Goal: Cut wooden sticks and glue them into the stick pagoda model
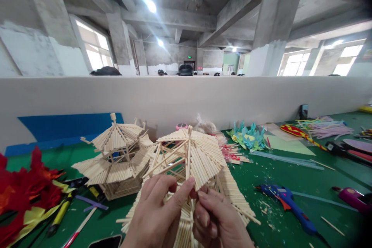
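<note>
A pavilion model (205,159) built of thin wooden sticks stands right in front of me, its upper roof partly covered and its left face still showing open ribs. My left hand (164,205) is closed at the roof's front lower edge, thumb and forefinger pressed at the end of a rib. Beside it, almost touching, my right hand (216,215) pinches at the lower corner of the covered roof panel; what lies between its fingertips is hidden. A second stick pavilion (116,159) with a finished-looking two-tier roof stands to the left.
A blue glue gun (286,201) lies at right, near a purple glue gun (353,197). Clear glue sticks (286,159), a teal paper craft (248,135) and bagged red-tipped sticks (234,153) lie behind. Red paper (29,186) and a yellow cutter (61,213) are left. A white partition (186,97) stands behind.
</note>
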### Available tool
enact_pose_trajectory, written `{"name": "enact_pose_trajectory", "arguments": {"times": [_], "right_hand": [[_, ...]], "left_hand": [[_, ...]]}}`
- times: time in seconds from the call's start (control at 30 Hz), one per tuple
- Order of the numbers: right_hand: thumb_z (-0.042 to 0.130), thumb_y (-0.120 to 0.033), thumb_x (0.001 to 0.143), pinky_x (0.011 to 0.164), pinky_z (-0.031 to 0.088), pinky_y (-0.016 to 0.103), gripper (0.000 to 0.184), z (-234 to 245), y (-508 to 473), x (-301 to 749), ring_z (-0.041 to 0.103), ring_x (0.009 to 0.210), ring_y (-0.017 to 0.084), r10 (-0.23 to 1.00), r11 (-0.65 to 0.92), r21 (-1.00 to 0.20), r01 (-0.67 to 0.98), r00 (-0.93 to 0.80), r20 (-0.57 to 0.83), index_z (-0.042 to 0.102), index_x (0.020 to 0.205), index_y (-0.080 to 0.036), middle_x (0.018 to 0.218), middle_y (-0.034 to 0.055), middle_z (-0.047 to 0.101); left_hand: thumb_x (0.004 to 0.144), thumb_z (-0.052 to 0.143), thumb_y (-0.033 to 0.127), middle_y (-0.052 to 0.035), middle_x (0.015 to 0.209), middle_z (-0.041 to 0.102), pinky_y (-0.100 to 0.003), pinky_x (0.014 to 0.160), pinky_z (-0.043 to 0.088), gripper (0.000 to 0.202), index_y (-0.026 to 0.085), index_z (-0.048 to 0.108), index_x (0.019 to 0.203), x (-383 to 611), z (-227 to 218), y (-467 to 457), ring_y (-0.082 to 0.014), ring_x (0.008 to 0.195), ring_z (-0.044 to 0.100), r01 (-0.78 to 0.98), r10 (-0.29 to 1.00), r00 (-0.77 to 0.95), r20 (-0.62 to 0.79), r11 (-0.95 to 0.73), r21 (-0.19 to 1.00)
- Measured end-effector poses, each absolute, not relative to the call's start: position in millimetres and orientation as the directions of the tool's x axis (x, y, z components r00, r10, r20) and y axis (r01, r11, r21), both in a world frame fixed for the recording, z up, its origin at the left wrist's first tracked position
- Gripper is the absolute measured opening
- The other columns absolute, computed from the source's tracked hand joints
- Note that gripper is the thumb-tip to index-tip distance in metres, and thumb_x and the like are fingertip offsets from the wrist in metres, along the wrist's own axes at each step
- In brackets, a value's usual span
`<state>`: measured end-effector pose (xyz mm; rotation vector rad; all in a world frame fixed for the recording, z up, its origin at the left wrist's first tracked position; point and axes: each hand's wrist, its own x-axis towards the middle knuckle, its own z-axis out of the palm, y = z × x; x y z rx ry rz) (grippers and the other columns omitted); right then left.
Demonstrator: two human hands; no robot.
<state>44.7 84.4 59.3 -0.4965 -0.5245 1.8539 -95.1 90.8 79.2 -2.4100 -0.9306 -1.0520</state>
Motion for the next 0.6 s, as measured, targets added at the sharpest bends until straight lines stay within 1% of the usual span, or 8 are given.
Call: {"name": "enact_pose_trajectory", "arguments": {"times": [0.1,0.17,0.23,0.33,0.43,0.53,0.6], "right_hand": [[0.076,-0.036,0.059,0.03,0.017,0.012,0.028,61.0,83.4,46.0,0.023,0.025,-0.002,0.938,-0.313,-0.586,-0.747,-0.339,-0.069,0.059,0.061,-0.014,0.03,-0.0107,0.041],[0.077,-0.038,0.058,0.03,0.018,0.012,0.031,61.4,83.6,46.6,0.023,0.025,-0.002,0.937,-0.312,-0.592,-0.743,-0.345,-0.061,0.056,0.059,-0.015,0.031,-0.0109,0.041],[0.077,-0.038,0.057,0.031,0.018,0.012,0.032,61.2,84.2,46.5,0.023,0.025,-0.002,0.937,-0.307,-0.597,-0.741,-0.344,-0.055,0.055,0.059,-0.015,0.033,-0.0105,0.044],[0.077,-0.038,0.058,0.031,0.019,0.013,0.033,60.4,85.2,45.8,0.024,0.024,-0.002,0.935,-0.31,-0.601,-0.737,-0.35,-0.054,0.054,0.059,-0.015,0.033,-0.0103,0.046],[0.077,-0.038,0.058,0.031,0.019,0.013,0.034,59.6,85.8,45.2,0.025,0.024,-0.002,0.933,-0.312,-0.603,-0.735,-0.356,-0.048,0.053,0.06,-0.015,0.033,-0.0101,0.048],[0.076,-0.04,0.059,0.031,0.021,0.013,0.034,59.0,85.8,45.4,0.026,0.025,-0.002,0.93,-0.31,-0.614,-0.726,-0.365,-0.038,0.053,0.062,-0.015,0.033,-0.0103,0.047],[0.076,-0.041,0.059,0.032,0.022,0.013,0.035,58.6,85.7,45.8,0.026,0.025,-0.001,0.927,-0.311,-0.628,-0.713,-0.372,-0.037,0.052,0.062,-0.015,0.033,-0.0106,0.046]], "left_hand": [[0.081,0.036,0.0,-0.0034,0.088,0.043,-0.034,0.066,0.041,0.045,0.022,0.045,0.119,-94.2,79.7,88.7,-0.0186,0.08,0.042,0.695,0.471,0.464,0.751,-0.719,0.022],[0.081,0.035,0.0,-0.004,0.09,0.043,-0.035,0.067,0.042,0.046,0.022,0.044,0.121,-94.1,80.0,88.2,-0.0194,0.081,0.042,0.685,0.477,0.477,0.738,-0.728,0.028],[0.081,0.036,-0.001,-0.0046,0.091,0.043,-0.036,0.067,0.041,0.046,0.02,0.045,0.121,-94.2,79.8,88.4,-0.0196,0.082,0.042,0.676,0.461,0.496,0.736,-0.737,0.006],[0.082,0.038,0.0,-0.0043,0.09,0.042,-0.037,0.068,0.04,0.042,0.019,0.046,0.119,-94.4,77.6,89.3,-0.0195,0.081,0.042,0.699,0.453,0.47,0.758,-0.715,-0.006],[0.085,0.041,0.009,-0.0044,0.09,0.042,-0.036,0.07,0.039,0.036,0.018,0.047,0.119,-94.9,74.1,90.5,-0.0195,0.081,0.042,0.722,0.422,0.496,0.759,-0.687,-0.089],[0.089,0.035,0.018,-0.0048,0.093,0.043,-0.037,0.074,0.038,0.032,0.019,0.047,0.119,-95.4,71.3,91.5,-0.0204,0.083,0.042,0.74,0.406,0.51,0.758,-0.656,-0.146],[0.09,0.029,0.018,-0.0049,0.093,0.043,-0.038,0.075,0.036,0.033,0.02,0.048,0.118,-95.5,70.2,91.8,-0.0206,0.084,0.043,0.75,0.405,0.495,0.768,-0.646,-0.142]]}}
